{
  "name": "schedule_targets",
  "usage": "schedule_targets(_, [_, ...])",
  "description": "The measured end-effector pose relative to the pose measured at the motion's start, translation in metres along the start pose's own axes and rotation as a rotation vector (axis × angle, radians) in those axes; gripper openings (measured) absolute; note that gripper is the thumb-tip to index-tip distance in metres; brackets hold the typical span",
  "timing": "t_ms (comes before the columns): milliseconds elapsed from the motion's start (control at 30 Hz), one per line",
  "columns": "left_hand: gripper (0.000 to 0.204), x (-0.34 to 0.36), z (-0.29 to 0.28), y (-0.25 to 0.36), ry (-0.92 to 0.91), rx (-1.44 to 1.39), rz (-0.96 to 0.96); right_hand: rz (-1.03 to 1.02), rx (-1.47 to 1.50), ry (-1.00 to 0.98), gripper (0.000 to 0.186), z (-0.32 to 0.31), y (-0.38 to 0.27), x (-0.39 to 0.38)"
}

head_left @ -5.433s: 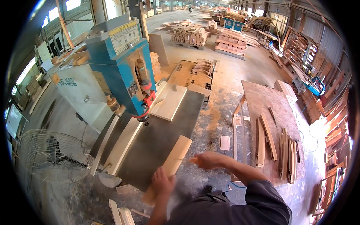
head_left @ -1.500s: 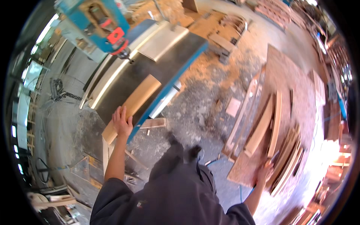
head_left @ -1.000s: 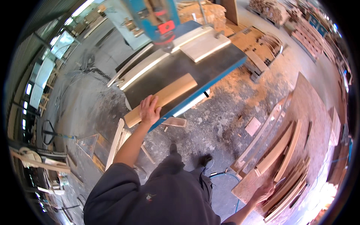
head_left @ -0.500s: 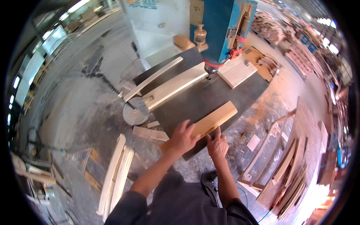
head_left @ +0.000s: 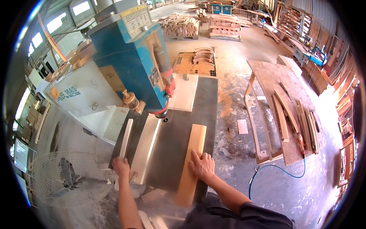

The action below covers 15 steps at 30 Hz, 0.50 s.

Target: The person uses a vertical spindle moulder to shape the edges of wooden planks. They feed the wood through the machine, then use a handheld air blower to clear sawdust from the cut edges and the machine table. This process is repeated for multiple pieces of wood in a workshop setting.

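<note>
A yellowish wooden board (head_left: 187, 173) lies lengthwise along the right side of the dark machine table (head_left: 169, 147), its near end past the table's front. My right hand (head_left: 202, 166) grips it near the middle, fingers bent over its top and right side. Far to the left, my left hand (head_left: 121, 168) is closed around the near part of a thin pale wooden strip (head_left: 127, 137); its fingertips are partly hidden. Between the hands lies a longer pale board (head_left: 145, 149), apart from both. The blue drilling machine's chuck (head_left: 162, 113) hangs above the table near that board's far end.
A wide pale board (head_left: 185, 93) sits at the table's far side. A round fan guard (head_left: 70, 179) stands at the left. On the right, a low bench (head_left: 267, 76) carries wood strips and a tool with a blue hose (head_left: 284, 174). Stacked timber (head_left: 179, 26) stands behind.
My left hand has left the yellowish board and moved left to the thin strip. My right hand has shifted from pointing at the board's edge to gripping it. The view has turned rightward and up.
</note>
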<state>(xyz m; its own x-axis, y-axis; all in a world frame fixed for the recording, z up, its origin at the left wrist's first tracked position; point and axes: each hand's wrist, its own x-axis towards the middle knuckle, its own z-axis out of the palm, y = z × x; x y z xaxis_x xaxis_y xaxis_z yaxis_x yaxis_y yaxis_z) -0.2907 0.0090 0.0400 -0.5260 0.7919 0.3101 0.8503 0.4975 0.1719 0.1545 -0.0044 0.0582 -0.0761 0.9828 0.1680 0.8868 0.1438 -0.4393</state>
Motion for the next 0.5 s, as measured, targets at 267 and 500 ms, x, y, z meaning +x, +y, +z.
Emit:
schedule_targets(267, [0.024,0.038,0.022,-0.029,0.039,0.026,0.031,-0.026,0.055,0.044,0.061,-0.001,-0.006,-0.001])
schedule_targets(500, [0.02,0.03,-0.02,-0.026,0.018,-0.178,-0.006,-0.031,0.05,0.075,0.059,-0.003,-0.003,0.001])
